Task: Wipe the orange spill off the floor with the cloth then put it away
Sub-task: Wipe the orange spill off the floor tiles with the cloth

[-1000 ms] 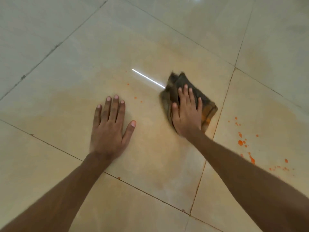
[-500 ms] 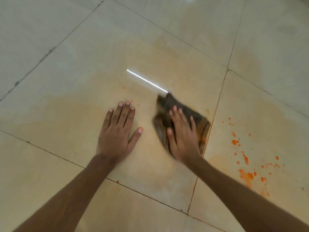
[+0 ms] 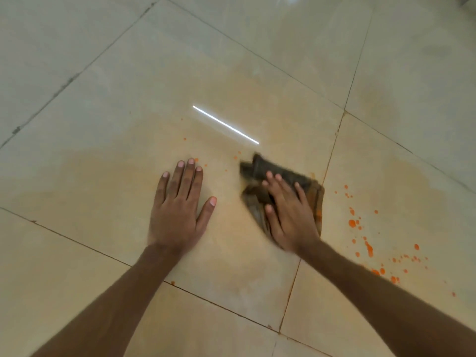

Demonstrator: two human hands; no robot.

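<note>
Right hand [image 3: 291, 215] is flat on the dark cloth [image 3: 280, 176], fingers straight, pressing it onto the tiled floor [image 3: 103, 99]. Left hand [image 3: 177, 210] is just beside it, palm down on the bare tile, fingers spread. Orange spill [image 3: 360, 228] drops sit right of the right hand, a few tiny specks by the left fingertips.

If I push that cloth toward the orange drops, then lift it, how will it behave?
Probably floppy: the cloth lies in rumpled folds under the flat right hand, so it may bunch when pushed. It should slide easily on the glossy floor. Lifted, it would likely droop and might drip, since its edge looks orange-stained.
</note>
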